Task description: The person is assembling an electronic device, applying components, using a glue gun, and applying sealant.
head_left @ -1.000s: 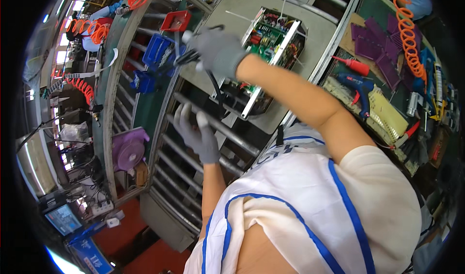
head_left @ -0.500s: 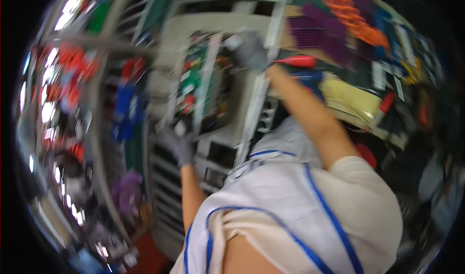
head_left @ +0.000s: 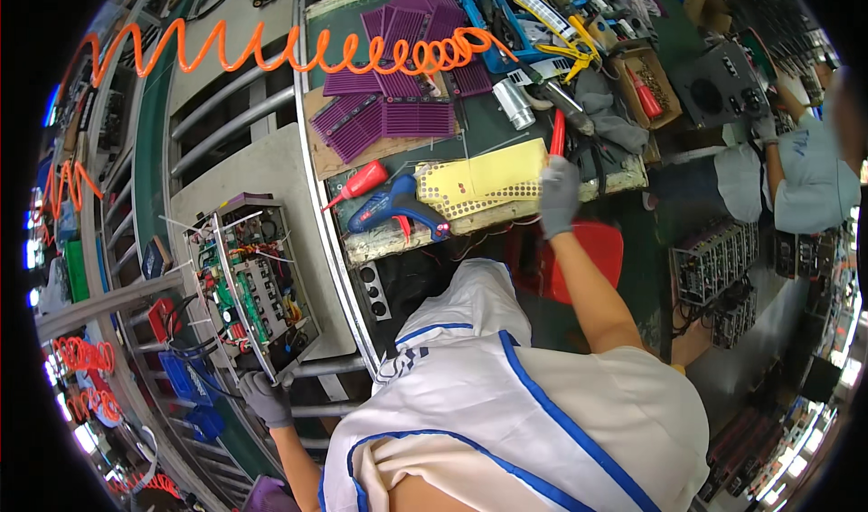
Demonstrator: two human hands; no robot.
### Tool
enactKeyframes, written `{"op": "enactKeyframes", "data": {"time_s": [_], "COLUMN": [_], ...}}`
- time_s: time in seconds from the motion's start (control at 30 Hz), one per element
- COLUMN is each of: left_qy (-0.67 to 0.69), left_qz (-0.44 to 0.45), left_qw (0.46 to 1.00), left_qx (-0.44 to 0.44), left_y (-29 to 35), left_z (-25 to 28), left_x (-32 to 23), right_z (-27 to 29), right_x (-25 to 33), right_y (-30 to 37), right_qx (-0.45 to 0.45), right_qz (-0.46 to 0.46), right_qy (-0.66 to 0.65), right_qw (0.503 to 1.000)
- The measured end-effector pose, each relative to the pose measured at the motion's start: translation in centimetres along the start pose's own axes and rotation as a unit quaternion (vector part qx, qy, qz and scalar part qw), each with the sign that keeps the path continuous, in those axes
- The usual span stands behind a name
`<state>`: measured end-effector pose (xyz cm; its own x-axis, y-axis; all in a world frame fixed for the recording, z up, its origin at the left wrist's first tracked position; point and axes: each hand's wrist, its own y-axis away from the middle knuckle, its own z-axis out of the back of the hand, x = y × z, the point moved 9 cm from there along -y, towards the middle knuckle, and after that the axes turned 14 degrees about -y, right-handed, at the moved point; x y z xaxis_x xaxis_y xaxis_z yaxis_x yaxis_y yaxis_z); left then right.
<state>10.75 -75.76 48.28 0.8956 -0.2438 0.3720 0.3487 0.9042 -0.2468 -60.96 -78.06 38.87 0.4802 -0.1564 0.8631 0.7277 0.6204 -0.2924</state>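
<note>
An open electronic unit (head_left: 262, 286) with a metal frame, green circuit boards and wires lies on a pale board at the left. My left hand (head_left: 265, 400), in a grey glove, has its fingers curled on the unit's near corner. Over the workbench's front edge, my right hand (head_left: 560, 197), also gloved, is closed around the near end of a red-handled tool (head_left: 558, 134); its tip is hard to make out. A yellow perforated sheet (head_left: 493, 175) lies just left of that hand. Further left are a blue pistol-shaped tool (head_left: 384, 209) and a red-handled screwdriver (head_left: 363, 181).
Purple finned parts (head_left: 418, 118) lie on the workbench, beneath an orange coiled hose (head_left: 344, 55). A blue tray (head_left: 493, 23) and a cardboard box of screws (head_left: 646, 87) stand behind. A red stool (head_left: 592, 259) is under my right arm. Another person (head_left: 805, 164) works at the right.
My view has swung right toward the workbench. My right hand has left the unit's far end for the red-handled tool. The left hand stays at the unit's near end.
</note>
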Motion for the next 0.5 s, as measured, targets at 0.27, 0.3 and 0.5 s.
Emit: {"op": "enactKeyframes", "data": {"time_s": [0.27,0.3,0.5], "left_qy": [-0.029,-0.043,-0.013], "left_qz": [0.027,0.024,0.008], "left_qw": [0.998,0.998,1.0], "left_qx": [0.044,0.046,0.01], "left_y": [1.6,1.0,0.4], "left_z": [1.5,1.7,4.0], "left_x": [0.1,0.0,-1.4], "right_z": [-3.3,-6.6,-27.8], "right_x": [9.8,11.9,23.0], "right_y": [2.0,3.6,15.0], "right_qx": [0.132,0.175,0.456], "right_qz": [0.242,0.247,0.341], "right_qy": [-0.043,-0.116,-0.151], "right_qw": [0.96,0.946,0.808]}}
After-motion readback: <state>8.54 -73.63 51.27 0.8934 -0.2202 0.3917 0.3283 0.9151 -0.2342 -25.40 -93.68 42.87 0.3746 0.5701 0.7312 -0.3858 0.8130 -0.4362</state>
